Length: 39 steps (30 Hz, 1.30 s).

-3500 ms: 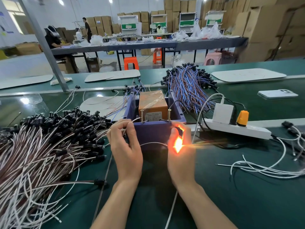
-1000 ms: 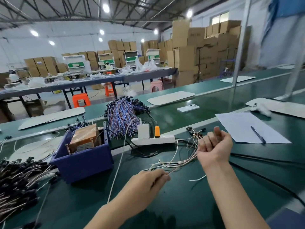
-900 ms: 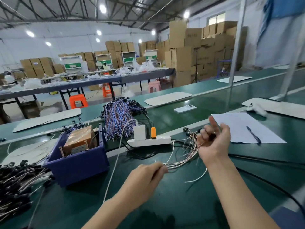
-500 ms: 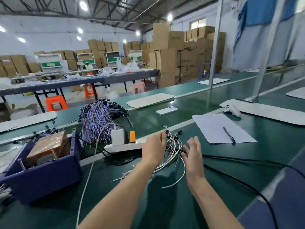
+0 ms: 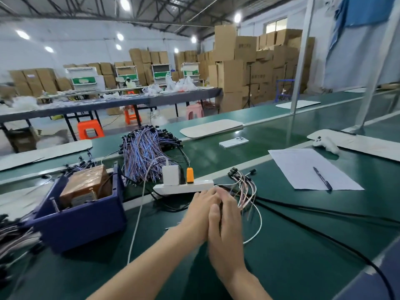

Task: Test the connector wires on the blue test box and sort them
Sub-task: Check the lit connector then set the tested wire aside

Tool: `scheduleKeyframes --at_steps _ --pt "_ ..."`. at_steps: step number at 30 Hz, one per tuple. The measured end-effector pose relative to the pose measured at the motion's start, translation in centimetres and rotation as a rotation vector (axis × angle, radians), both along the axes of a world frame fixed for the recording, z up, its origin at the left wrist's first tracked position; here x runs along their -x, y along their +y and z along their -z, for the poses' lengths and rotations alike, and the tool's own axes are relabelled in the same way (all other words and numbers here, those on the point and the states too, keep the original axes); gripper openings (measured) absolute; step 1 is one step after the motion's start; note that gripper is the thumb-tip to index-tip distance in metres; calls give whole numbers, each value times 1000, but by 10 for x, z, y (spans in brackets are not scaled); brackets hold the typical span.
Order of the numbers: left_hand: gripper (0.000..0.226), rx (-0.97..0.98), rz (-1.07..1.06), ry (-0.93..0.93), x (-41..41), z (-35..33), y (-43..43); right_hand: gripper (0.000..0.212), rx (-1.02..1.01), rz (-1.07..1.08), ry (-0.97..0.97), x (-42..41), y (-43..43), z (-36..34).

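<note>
The left hand point(image 5: 200, 213) and right hand point(image 5: 226, 226) are resting flat, fingers straight, before the power strip point(image 5: 184, 187), beside light, floppy wires point(image 5: 245, 188) likely best pinched near their plugs.

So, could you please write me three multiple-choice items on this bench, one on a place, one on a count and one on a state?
1. Where does the pen lie?
A. In the blue test box. B. On the sheet of paper. C. On the phone.
2. How many things are plugged into the white power strip?
A. One. B. Two. C. Four.
3. How are the two hands?
A. Wide apart. B. Gripping the pen. C. Side by side, touching.

Answers:
1 B: the pen rests on the sheet.
2 B: a white charger and an orange plug stand in it.
3 C: the left hand and right hand touch along their edges beside the small wire pile.
</note>
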<state>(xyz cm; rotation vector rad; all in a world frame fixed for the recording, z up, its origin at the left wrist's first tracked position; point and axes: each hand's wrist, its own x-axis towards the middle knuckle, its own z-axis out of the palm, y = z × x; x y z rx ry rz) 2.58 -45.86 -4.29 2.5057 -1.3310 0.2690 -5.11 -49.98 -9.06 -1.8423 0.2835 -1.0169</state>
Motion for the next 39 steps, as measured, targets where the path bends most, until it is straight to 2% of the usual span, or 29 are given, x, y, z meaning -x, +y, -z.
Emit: scheduleKeyframes --at_steps 1,3,5,7,9,10,12,14,17,19,23,28,33,39 --pt "15 100 50 54 3 -6 22 51 78 -27 -2 -1 14 -1" --pt "19 309 85 241 8 -11 73 53 216 -119 4 -5 44 -4" --pt "21 552 37 521 12 -8 121 48 336 -227 -9 -10 75 -6" --pt "18 849 -118 825 14 4 164 42 437 -322 -37 -17 108 -5" --pt "18 911 -310 795 12 23 203 39 479 -411 -46 -26 138 -2" --pt "17 874 -391 685 11 33 221 39 487 -450 -26 -31 151 0" --pt "16 662 -590 273 8 54 255 41 516 -537 51 -41 173 1" --pt "16 531 -843 -30 2 64 280 40 588 -592 115 -52 188 6" --pt "16 511 -1216 -175 -8 63 309 36 605 -652 196 -63 197 17" --pt "20 418 -1295 -199 -13 64 325 33 496 -697 263 -67 193 24" --pt "34 126 -1364 -124 -13 73 330 25 201 -734 346 -72 181 31" --pt "33 -70 -1394 -158 -17 75 326 21 -12 -749 353 -78 180 32" --pt "43 -121 -1370 -139 -20 76 329 21 -96 -742 317 -82 179 34" --pt "34 -102 -1357 -90 -18 74 330 20 -72 -760 321 -80 178 37"
